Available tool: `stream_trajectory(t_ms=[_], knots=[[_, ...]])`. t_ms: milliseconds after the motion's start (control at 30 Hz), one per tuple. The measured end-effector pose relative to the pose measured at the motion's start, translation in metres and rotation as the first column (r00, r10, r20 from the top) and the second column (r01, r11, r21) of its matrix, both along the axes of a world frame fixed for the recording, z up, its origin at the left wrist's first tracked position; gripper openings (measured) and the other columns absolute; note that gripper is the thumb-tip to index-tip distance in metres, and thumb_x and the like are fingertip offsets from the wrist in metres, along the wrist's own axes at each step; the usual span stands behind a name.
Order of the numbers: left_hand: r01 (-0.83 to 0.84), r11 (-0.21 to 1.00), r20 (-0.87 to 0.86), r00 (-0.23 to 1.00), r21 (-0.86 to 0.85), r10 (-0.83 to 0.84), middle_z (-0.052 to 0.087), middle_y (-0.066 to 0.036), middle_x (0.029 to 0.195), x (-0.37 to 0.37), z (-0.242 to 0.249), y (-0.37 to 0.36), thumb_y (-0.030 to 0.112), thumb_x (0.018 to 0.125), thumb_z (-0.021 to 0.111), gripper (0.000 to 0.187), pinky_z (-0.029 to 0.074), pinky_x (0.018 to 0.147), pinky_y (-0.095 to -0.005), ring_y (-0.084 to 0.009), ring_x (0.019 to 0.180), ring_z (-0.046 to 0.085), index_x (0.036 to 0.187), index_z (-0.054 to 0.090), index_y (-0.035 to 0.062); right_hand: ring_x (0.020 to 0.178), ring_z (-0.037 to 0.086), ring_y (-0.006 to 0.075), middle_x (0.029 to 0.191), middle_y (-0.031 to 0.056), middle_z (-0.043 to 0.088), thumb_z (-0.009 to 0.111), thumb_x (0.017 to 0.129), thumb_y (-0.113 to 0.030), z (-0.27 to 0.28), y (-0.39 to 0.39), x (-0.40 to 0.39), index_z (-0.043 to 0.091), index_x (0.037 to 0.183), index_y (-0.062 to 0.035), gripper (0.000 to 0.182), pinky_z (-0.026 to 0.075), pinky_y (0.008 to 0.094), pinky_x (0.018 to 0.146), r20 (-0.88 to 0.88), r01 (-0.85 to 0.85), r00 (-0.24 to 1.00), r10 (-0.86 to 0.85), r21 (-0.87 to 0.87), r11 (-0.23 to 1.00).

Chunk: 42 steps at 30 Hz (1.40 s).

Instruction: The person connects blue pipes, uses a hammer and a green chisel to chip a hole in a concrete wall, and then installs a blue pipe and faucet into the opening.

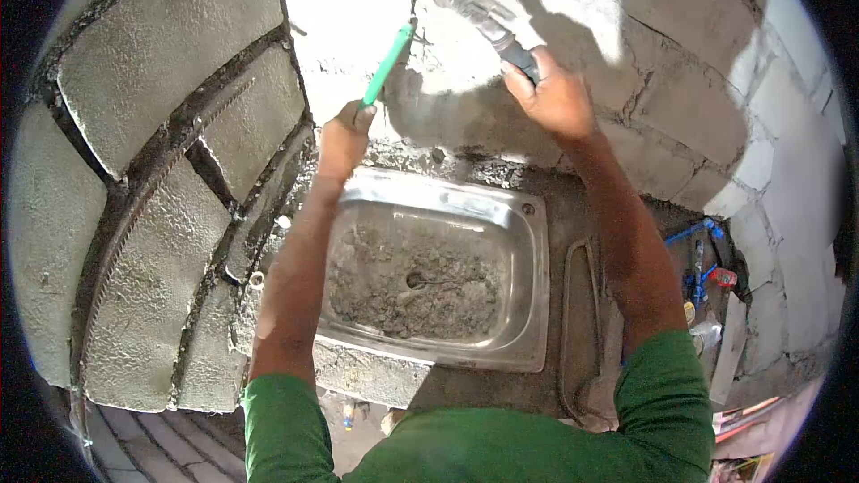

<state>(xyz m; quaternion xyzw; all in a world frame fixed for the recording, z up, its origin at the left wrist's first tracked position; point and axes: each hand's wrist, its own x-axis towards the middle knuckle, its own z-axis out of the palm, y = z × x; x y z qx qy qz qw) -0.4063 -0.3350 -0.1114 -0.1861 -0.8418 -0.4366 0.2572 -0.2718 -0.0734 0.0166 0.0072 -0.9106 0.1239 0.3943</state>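
Observation:
My left hand [344, 140] is closed around a slim green chisel [389, 64], its far end against the brightly lit block wall [349, 54]. To the right, my right hand [552, 94] grips the dark handle of a hammer [501, 38], raised in front of the wall. The hammer's head is smeared by motion, and its shadow falls on the wall above. Below both hands lies a metal sink [534, 304] with grey rubble and mortar crumbs [412, 291] in its basin.
On the ledge right of the sink lies a bent metal bar or frame [566, 331]. Blue pipe pieces [701, 259] and a red-capped item [723, 277] sit farther right. A ribbed steel bar [134, 215] runs along the block wall at left.

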Motion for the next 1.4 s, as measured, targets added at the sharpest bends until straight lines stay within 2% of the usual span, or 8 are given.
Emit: stream_trajectory(t_ms=[133,300,567,700,833,1067,1200,1400], knots=[[0.128,0.949,0.394,0.887,0.287,-0.239,0.062,-0.017,0.063,0.013,0.03,-0.015,0.034,0.094,0.059,0.035,0.046,0.052,-0.0379,-0.0268,0.052,0.058,0.115,0.065,0.0064,0.074,0.066,0.042,0.078,0.0229,0.066,0.067,0.087,-0.035,0.009,0.008,0.023,0.061,0.096,-0.0037,0.033,0.052,0.0459,0.064,-0.156,-0.153,0.978,0.141,-0.062,0.986],[-0.208,0.91,-0.318,0.944,-0.36,0.09,0.064,-0.018,0.066,0.03,0.073,0.0,0.034,0.094,0.057,0.031,0.051,0.055,-0.0444,-0.0336,0.063,0.067,0.102,0.063,0.0048,0.074,0.067,0.0376,0.081,0.0227,0.066,0.067,0.088,-0.029,0.009,0.032,0.018,0.064,0.099,-0.0033,0.028,0.052,0.0402,0.065,-0.17,-0.184,0.974,0.15,-0.208,0.961],[-0.24,0.764,-0.237,0.964,-0.599,0.117,0.066,-0.02,0.077,0.033,0.126,0.008,0.035,0.096,0.053,0.028,0.053,0.065,-0.0515,-0.0403,0.075,0.066,0.105,0.061,0.01,0.069,0.066,0.0274,0.072,0.0163,0.064,0.063,0.09,-0.03,-0.013,0.036,-0.03,0.061,0.102,-0.0033,0.03,0.052,0.0356,0.066,-0.382,-0.348,0.902,0.202,-0.363,0.865],[-0.196,0.788,-0.222,0.972,-0.583,0.077,0.066,-0.021,0.077,0.032,0.138,0.008,0.034,0.096,0.054,0.027,0.053,0.066,-0.0515,-0.041,0.076,0.066,0.104,0.062,0.0093,0.064,0.065,0.0281,0.076,0.0203,0.065,0.051,0.097,-0.048,-0.014,0.032,-0.07,0.061,0.106,0.0022,0.052,0.053,0.0424,0.061,0.494,0.036,0.869,-0.025,-0.012,0.999],[-0.272,0.724,-0.344,0.938,-0.633,0.052,0.068,-0.016,0.074,0.028,0.134,0.008,0.031,0.096,0.054,0.027,0.057,0.064,-0.0444,-0.034,0.071,0.069,0.098,0.062,0.005,0.064,0.065,0.0277,0.076,0.0201,0.066,0.048,0.095,-0.056,-0.039,0.024,-0.055,0.063,0.105,0.0031,0.061,0.053,0.0438,0.062,0.217,-0.02,0.976,-0.027,0.211,0.977],[-0.283,0.722,-0.314,0.945,-0.632,0.096,0.067,-0.019,0.076,0.04,0.122,0.015,0.032,0.096,0.052,0.025,0.054,0.063,-0.0507,-0.0394,0.072,0.067,0.103,0.061,0.0101,0.068,0.067,0.0311,0.073,0.0169,0.065,0.054,0.088,-0.052,0.004,0.008,-0.027,0.061,0.098,0.0017,0.055,0.052,0.0425,0.065,-0.249,-0.202,0.959,0.133,-0.274,0.94],[-0.257,0.574,-0.214,0.966,-0.777,0.142,0.068,-0.015,0.077,0.032,0.123,0.017,0.032,0.096,0.054,0.024,0.055,0.063,-0.0476,-0.034,0.072,0.069,0.103,0.064,0.0118,0.074,0.067,0.0264,0.08,0.0212,0.066,0.05,0.095,-0.051,-0.02,0.042,-0.073,0.061,0.109,0.0033,0.057,0.054,0.0401,0.072,0.473,0.003,0.881,0.023,-0.053,0.999],[0.003,0.762,0.042,0.999,-0.647,0.031,0.069,-0.014,0.078,0.018,0.107,-0.02,0.029,0.098,0.053,0.029,0.055,0.06,-0.0385,-0.0252,0.069,0.068,0.106,0.066,0.0043,0.077,0.067,0.0299,0.082,0.0224,0.067,0.053,0.094,-0.05,-0.043,0.023,-0.054,0.063,0.102,0.0034,0.055,0.053,0.0415,0.073,0.168,0.0,0.985,0.026,-0.149,0.989]])
